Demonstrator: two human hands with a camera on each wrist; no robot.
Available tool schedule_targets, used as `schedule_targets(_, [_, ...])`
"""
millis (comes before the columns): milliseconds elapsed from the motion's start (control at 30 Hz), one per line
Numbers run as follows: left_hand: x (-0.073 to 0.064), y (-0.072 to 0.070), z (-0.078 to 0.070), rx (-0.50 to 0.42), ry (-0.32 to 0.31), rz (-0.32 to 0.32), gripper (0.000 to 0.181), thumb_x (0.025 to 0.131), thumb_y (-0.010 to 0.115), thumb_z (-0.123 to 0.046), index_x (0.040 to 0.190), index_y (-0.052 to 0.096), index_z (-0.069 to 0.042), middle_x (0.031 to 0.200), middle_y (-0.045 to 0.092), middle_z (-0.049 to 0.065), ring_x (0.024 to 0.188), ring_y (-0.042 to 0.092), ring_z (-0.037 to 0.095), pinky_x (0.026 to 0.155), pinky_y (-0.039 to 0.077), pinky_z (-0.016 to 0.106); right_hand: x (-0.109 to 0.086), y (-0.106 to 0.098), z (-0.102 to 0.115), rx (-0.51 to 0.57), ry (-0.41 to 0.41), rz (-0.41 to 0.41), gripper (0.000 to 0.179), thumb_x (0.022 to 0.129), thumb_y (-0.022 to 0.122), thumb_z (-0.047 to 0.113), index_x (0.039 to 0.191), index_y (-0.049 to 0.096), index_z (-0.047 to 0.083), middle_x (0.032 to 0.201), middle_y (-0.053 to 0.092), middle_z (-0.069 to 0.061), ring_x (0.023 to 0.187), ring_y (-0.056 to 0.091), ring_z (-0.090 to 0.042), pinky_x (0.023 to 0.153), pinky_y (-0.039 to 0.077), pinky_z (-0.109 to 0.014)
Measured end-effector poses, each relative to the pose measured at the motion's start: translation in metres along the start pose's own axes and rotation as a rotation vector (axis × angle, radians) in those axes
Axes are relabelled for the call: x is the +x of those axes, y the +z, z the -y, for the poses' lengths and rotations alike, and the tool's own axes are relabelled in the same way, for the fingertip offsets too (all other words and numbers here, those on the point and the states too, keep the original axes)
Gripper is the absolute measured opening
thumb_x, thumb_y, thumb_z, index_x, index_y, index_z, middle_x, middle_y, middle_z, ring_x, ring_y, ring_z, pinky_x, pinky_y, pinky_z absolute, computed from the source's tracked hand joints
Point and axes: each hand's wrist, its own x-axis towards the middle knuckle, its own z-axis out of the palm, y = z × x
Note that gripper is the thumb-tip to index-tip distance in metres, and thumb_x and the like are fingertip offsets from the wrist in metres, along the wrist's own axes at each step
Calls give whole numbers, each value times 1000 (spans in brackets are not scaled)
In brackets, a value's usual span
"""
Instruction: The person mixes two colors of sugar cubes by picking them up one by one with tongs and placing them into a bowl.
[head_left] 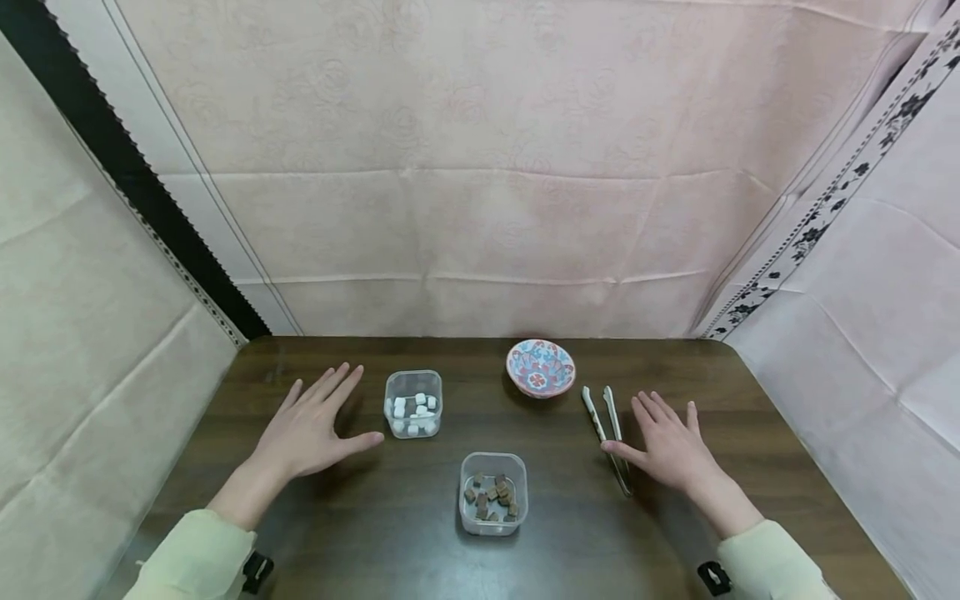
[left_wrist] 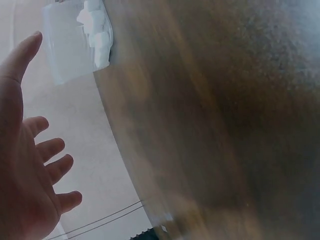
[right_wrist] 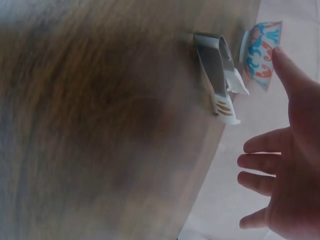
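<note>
My left hand (head_left: 311, 429) hovers over the table with fingers spread, its thumb pointing toward a clear plastic container (head_left: 414, 403) of white cubes. On the other side, my right hand (head_left: 667, 442) is also spread and holds nothing. Its thumb overlaps a pair of tongs (head_left: 607, 437) in the head view. In the right wrist view the metal tongs (right_wrist: 212, 65) with white tips lie on the table, apart from the fingers. Between the hands, nearer the front, sits a second clear container (head_left: 493, 493) with several brown cubes.
A small bowl (head_left: 540, 368) with a blue, pink and red pattern stands toward the back of the dark wooden table (head_left: 390, 525). Pale cloth (head_left: 480, 233) hangs behind the table's back edge and along both sides.
</note>
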Motion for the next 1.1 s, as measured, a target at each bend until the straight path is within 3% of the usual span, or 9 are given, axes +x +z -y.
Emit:
schedule_targets(300, [8,3,-2,7,29,0,114,86,70,-78,169,30,-12,171,33,21,155,35,44,127,18,73,3,15,6,-68,-39,-51,85,91,73,67,129,68,-9,139,64,-29,137,55,-48,116,31,-80])
schedule_targets(567, [10,4,-5,4,27,-1,113,86,68,-80,169,31,-12,171,34,20,154,37,45,127,19,73,7,23,9,-146,-48,-105,65,88,76,66,99,73,3,103,70,-17,107,66,-42,112,37,-76])
schedule_targets(1100, [19,10,-7,2,26,18,110,87,72,-74,168,33,-11,171,33,21,155,35,45,127,18,73,21,27,15,-258,-56,-144,60,89,79,61,82,68,3,96,67,-18,101,66,-43,107,42,-75])
